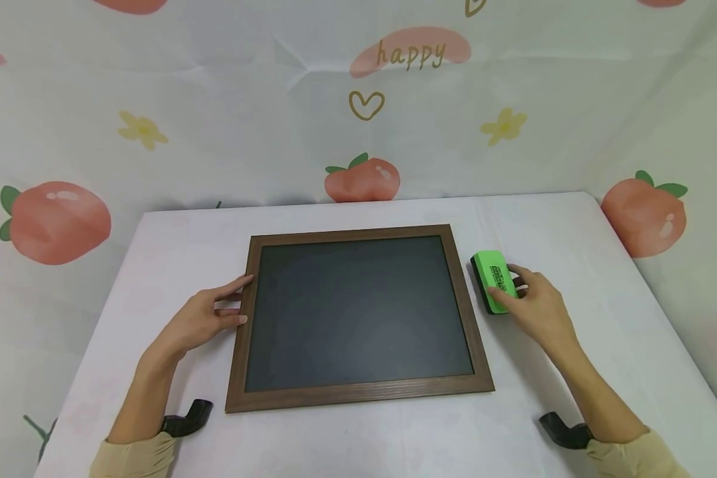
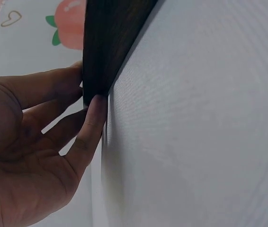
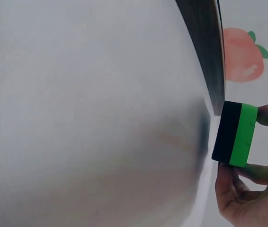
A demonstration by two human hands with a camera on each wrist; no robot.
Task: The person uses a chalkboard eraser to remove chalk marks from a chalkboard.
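Observation:
A dark chalkboard (image 1: pixel 358 312) in a brown wooden frame lies flat in the middle of the white table (image 1: pixel 573 226). My left hand (image 1: pixel 209 315) rests beside its left edge, fingers fairly straight and touching the frame. In the left wrist view the fingertips of the left hand (image 2: pixel 34 156) press against the frame (image 2: pixel 105 42). Just right of the board lies a green eraser (image 1: pixel 491 272) with a black felt side. My right hand (image 1: pixel 538 309) grips it. The right wrist view shows the eraser (image 3: pixel 236 135) pinched between thumb and fingers of the right hand (image 3: pixel 252 198), next to the frame (image 3: pixel 205 47).
A white cloth backdrop printed with peaches (image 1: pixel 362 178), flowers and the word "happy" hangs behind and beside the table. Black wrist camera mounts (image 1: pixel 188 418) sit near the front edge. Bare tabletop surrounds the board on all sides.

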